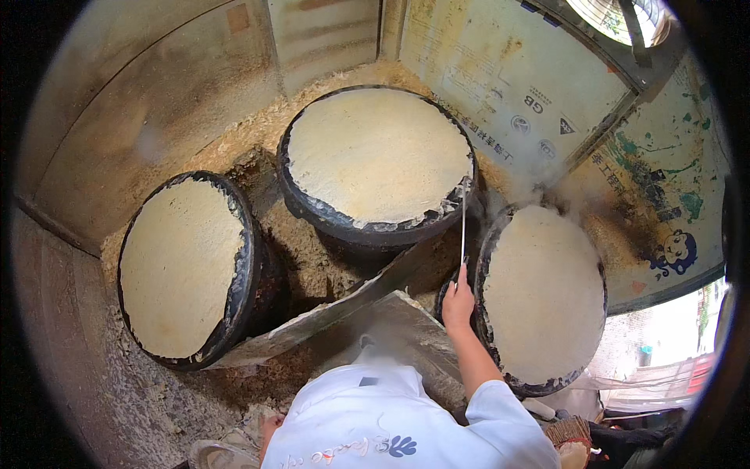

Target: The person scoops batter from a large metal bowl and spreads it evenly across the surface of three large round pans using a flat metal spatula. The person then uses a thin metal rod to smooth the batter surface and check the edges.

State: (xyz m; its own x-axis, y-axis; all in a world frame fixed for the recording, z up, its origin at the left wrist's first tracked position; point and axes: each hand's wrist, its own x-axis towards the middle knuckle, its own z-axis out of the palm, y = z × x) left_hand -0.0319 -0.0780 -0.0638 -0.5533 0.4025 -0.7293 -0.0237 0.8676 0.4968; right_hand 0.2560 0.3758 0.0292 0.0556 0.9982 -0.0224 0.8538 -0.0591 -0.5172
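Note:
My right hand (458, 302) is closed around the handle of a long thin metal scraper (464, 220). Its far tip touches the right front rim of the middle round griddle (375, 233), whose top carries a wide pale sheet of cooked batter (381, 152). Similar pale sheets cover the left griddle (249, 281) and the right griddle (492, 252); steam drifts about the right one. Only a small part of my left hand (273, 423) shows at the bottom left, beside my white shirt and near a metal basin; what its fingers do cannot be seen.
A crusted board (304, 325) stands upright between me and the griddles. Stained panels (515, 88) enclose the back. A metal basin (220, 456) lies low at the left, a bristle brush (565, 437) low at the right. A round fan (621, 20) is at the upper right.

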